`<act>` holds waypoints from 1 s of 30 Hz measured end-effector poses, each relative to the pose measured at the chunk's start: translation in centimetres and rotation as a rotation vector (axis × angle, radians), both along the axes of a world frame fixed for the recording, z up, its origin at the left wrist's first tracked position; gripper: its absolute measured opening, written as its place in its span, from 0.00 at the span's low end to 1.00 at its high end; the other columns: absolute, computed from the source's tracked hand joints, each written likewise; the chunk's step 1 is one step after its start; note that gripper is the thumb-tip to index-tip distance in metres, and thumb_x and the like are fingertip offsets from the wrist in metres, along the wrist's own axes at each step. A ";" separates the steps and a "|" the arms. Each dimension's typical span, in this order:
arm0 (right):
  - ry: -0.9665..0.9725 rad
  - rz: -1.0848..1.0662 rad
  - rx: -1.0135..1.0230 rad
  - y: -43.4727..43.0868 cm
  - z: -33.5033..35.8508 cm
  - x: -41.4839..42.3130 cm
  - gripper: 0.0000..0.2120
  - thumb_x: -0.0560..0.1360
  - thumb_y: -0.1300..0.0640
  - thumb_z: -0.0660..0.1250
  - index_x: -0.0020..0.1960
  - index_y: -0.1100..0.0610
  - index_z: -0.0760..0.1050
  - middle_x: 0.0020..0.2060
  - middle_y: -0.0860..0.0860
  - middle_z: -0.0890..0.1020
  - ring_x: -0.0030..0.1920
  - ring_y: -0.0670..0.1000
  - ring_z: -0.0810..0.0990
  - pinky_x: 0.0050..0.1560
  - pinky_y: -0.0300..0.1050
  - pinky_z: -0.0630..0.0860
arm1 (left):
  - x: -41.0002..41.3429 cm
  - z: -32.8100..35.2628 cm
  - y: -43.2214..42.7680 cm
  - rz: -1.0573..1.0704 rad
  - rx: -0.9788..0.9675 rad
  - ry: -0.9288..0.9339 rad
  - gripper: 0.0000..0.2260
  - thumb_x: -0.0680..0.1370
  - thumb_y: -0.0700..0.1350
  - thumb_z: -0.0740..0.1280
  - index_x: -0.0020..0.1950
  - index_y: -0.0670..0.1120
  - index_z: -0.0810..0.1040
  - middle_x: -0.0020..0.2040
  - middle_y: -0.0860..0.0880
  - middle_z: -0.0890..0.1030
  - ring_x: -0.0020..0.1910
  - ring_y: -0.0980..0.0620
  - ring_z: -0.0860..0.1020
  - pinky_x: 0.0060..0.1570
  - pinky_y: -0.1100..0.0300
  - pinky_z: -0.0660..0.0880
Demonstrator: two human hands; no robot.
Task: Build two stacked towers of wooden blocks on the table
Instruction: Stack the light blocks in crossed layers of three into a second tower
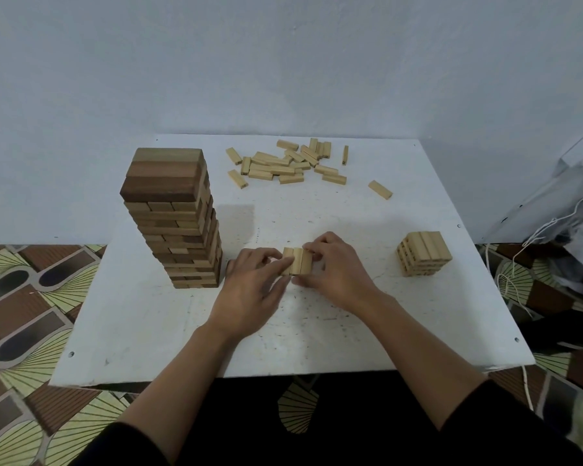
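Three pale wooden blocks (297, 261) lie side by side as a flat row on the white table (317, 338), near its middle. My left hand (249, 294) holds the row's left side, fingers curled over the blocks. From the right my right hand (334, 270) pinches the same row. A tall tower of larger brown and tan blocks (174, 216) stands at the left. At the right stands a short stack of pale blocks (424, 258), several layers high. A heap of loose pale blocks (286, 163) lies at the back.
A single loose block (380, 189) lies right of the heap. The table stands on a patterned floor (24, 314) against a pale wall. A plastic bag with white cord (559, 230) sits off the table's right side.
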State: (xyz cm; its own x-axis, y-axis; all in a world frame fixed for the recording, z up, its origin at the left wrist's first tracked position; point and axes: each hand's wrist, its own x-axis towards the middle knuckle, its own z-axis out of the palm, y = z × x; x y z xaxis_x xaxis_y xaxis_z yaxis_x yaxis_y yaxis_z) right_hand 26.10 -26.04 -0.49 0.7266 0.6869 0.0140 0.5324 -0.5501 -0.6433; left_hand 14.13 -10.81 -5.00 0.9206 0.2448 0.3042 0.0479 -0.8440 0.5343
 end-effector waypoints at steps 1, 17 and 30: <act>0.001 0.005 0.005 0.0 0.1 0.0 0.30 0.68 0.49 0.80 0.66 0.59 0.78 0.53 0.49 0.74 0.50 0.47 0.75 0.47 0.32 0.69 | 0.0 0.0 0.0 0.003 -0.009 -0.004 0.15 0.81 0.52 0.66 0.68 0.52 0.79 0.61 0.55 0.76 0.60 0.53 0.71 0.59 0.50 0.72; -0.062 -0.072 0.055 0.1 -0.8 -1.3 0.30 0.68 0.40 0.78 0.61 0.58 0.78 0.49 0.48 0.73 0.46 0.46 0.72 0.47 0.40 0.71 | -0.1 0.6 -0.1 0.041 -0.160 0.016 0.17 0.82 0.48 0.66 0.71 0.50 0.75 0.59 0.60 0.78 0.62 0.56 0.71 0.58 0.58 0.70; 0.068 -0.133 0.169 -1.8 -0.3 -1.0 0.27 0.70 0.44 0.78 0.64 0.56 0.79 0.49 0.47 0.79 0.48 0.43 0.78 0.53 0.36 0.78 | -0.2 1.4 -0.7 0.045 -0.107 0.040 0.23 0.81 0.63 0.63 0.72 0.53 0.73 0.64 0.58 0.76 0.64 0.56 0.70 0.65 0.48 0.70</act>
